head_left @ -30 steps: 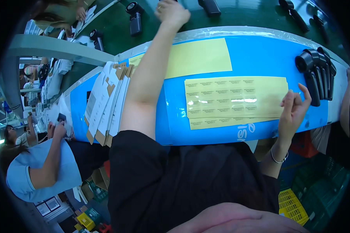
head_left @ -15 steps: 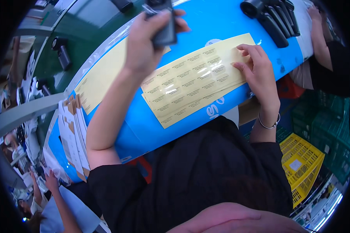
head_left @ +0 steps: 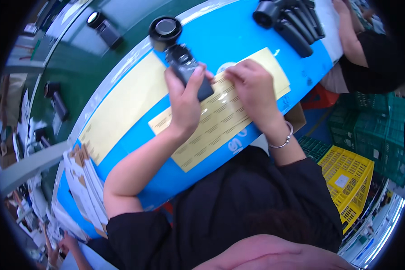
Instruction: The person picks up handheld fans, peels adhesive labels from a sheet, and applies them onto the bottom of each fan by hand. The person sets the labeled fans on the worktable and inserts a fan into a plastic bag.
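My left hand (head_left: 184, 105) grips the handle of a black handheld fan (head_left: 180, 63), whose round head points away from me. Its lower end hangs over a yellow sheet of clear printed labels (head_left: 201, 144) that lies on the blue table cover. At the far edge of that sheet, close to the fan's lower end, my right hand (head_left: 256, 87) has its fingers pinched together. What is between those fingertips, if anything, is hidden. Farther left lies another pale yellow sheet (head_left: 126, 105).
Several black fans (head_left: 297, 29) are bunched at the far right of the blue cover (head_left: 229, 27). More fans (head_left: 105, 30) sit on the green belt beyond. Folded white cardboard (head_left: 85, 184) stands at the left. A yellow crate (head_left: 346, 175) is low on the right; a co-worker's arm (head_left: 346, 31) is beyond.
My left hand has brought the fan nearer, over the label sheet, with its round head now in view. My right hand has moved left along the sheet and its fingers have closed.
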The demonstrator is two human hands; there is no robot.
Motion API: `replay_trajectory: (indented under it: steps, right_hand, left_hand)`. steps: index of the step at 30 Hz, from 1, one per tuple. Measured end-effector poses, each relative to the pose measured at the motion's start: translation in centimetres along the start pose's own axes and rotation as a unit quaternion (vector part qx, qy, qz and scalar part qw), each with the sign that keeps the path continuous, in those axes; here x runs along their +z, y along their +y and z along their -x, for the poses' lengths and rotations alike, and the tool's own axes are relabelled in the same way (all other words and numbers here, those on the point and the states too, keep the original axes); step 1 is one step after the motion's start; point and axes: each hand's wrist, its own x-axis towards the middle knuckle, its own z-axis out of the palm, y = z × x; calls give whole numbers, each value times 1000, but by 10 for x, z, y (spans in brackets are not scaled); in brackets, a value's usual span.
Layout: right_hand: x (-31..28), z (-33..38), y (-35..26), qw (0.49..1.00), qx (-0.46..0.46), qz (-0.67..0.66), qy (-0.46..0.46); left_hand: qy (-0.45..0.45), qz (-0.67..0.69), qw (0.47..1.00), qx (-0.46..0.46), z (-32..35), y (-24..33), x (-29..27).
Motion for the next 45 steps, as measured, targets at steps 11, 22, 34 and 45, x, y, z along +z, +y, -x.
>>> replay_trajectory:
  steps: [11,22,34,45]
  right_hand:
    - [4,4,-5,999,3,17,-40]
    - [9,4,-4,999,-3,40,10]
    - [9,8,-10,989,-41,139,-14]
    - [-9,1,5,997,-5,-4,-72]
  left_hand:
    - [-1,-14,1000,0,4,1,0]
    - [2,-12,1000,11,4,3,6]
    - [-4,-10,1000,-4,7,3,5]
    - [-6,-26,1000,-10,-2,5,5]
